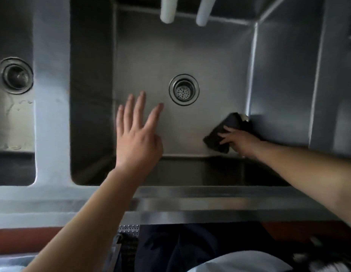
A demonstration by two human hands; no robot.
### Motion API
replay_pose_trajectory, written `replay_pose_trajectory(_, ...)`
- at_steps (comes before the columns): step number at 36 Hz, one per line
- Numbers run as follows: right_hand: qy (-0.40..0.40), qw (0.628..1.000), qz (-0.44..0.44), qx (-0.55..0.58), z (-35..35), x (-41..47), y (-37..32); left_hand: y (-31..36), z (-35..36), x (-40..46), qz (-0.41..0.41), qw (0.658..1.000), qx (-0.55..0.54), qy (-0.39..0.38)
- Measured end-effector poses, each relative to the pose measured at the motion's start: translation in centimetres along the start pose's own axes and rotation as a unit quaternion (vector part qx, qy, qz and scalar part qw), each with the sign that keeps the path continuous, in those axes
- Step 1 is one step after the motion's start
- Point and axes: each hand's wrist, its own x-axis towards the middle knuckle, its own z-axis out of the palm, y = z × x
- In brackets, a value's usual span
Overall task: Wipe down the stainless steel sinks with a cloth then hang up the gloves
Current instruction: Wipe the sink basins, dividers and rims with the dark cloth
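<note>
A deep stainless steel sink (151, 55) fills the middle of the head view, with a round strainer drain (184, 89) in its floor. My right hand (240, 141) presses a dark cloth (224, 132) against the sink floor in the near right corner, fingers laid over it. My left hand (136, 136) hovers over the left part of the basin with fingers straight and spread, holding nothing. A second sink (13, 118) with its own drain (17, 75) lies to the left. No gloves are in view.
Two white tap spouts (167, 10) hang over the far edge of the middle sink. A steel divider (52, 95) separates the two basins. The steel front rim (190, 201) runs below my arms, with a red floor beyond it.
</note>
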Motion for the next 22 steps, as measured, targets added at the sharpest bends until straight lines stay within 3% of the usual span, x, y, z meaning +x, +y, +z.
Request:
replay_pose_trajectory(2, 0.019, 0.996, 0.075, 0.054, 0.6, -0.8, 0.2, 1.4, 1.9, 1.4, -0.003, 0.992, -0.016, -0.122)
replay_pose_trajectory(4, 0.061, 0.980, 0.142, 0.122, 1.5, -0.6, -0.7, 1.4, 3.7, 3.1, -0.072, 0.972, -0.039, -0.222)
replay_pose_trajectory(6, 0.126, 0.960, 0.175, 0.178, 2.6, -0.4, -2.3, 0.5, 5.2, 4.6, -0.146, 0.950, -0.041, -0.274)
replay_pose_trajectory(8, 0.138, 0.954, 0.191, 0.185, 3.4, -0.4, -3.5, -1.1, 6.3, 5.8, -0.193, 0.941, -0.024, -0.278)
replay_pose_trajectory(11, 0.090, 0.958, 0.185, 0.202, 3.2, 0.1, -4.2, -3.9, 7.5, 6.3, -0.205, 0.937, 0.012, -0.281)
replay_pose_trajectory(15, 0.038, 0.955, 0.176, 0.238, 1.7, 0.6, -4.8, -7.7, 8.9, 5.6, -0.231, 0.926, -0.032, -0.298)
replay_pose_trajectory(19, -0.021, 0.969, 0.112, 0.219, 2.3, 2.8, -8.9, -8.7, 10.0, 5.3, -0.265, 0.903, -0.094, -0.325)
replay_pose_trajectory(22, -0.028, 0.948, 0.062, 0.310, 3.0, 5.9, -12.7, -8.6, 10.7, 5.2, -0.251, 0.909, -0.099, -0.318)
